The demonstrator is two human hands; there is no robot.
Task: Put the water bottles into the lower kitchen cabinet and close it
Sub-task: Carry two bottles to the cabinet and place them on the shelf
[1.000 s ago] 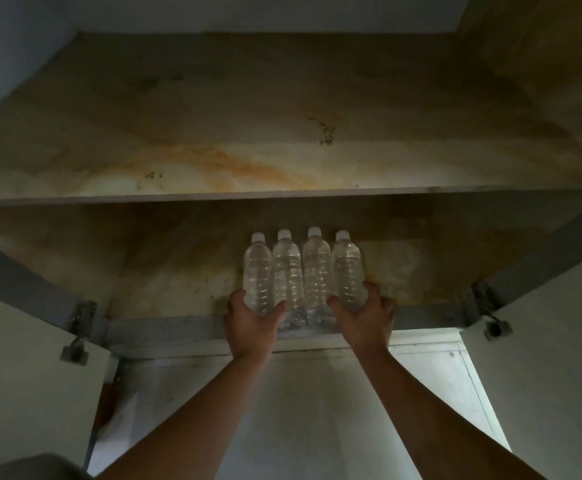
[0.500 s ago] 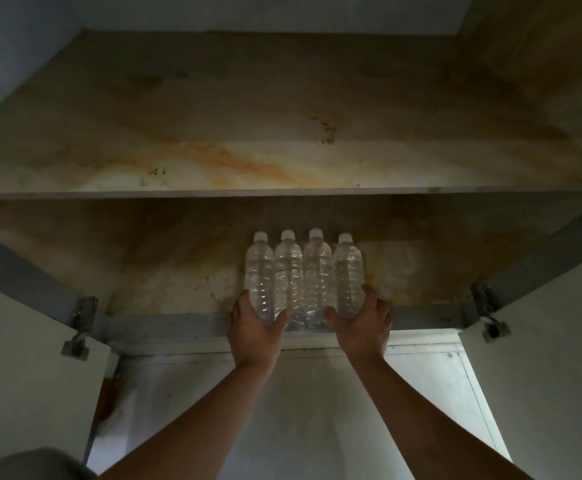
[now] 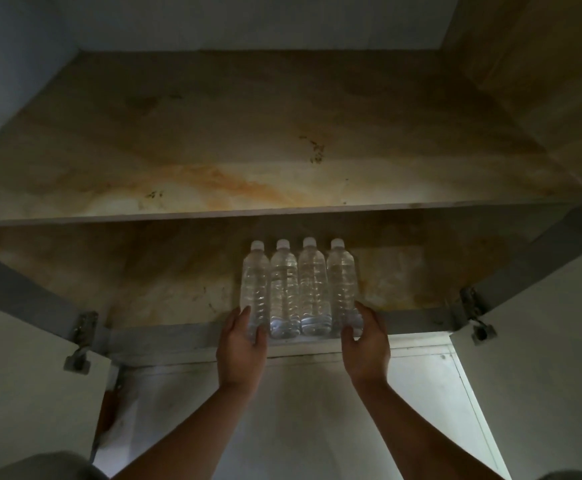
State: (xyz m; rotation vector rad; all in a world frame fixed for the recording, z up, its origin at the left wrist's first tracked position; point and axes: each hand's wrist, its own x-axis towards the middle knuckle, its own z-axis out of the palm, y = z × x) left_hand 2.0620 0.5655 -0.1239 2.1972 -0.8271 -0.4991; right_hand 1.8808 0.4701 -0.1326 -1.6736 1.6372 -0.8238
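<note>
Four clear water bottles with white caps stand side by side on the floor of the open lower cabinet, near its front edge. My left hand cups the base of the leftmost bottle, fingers on its left side and thumb in front. At the other end of the row, my right hand cups the base of the rightmost bottle in the same way. The two middle bottles stand between them, untouched.
A stained shelf spans the cabinet above the bottles. The left door and right door both stand open, on metal hinges at the front corners. Bare cabinet floor lies on either side of the bottles.
Both hands have slid back toward me, from the bottles' lower sides down to their bases. The row of bottles has stayed in place.
</note>
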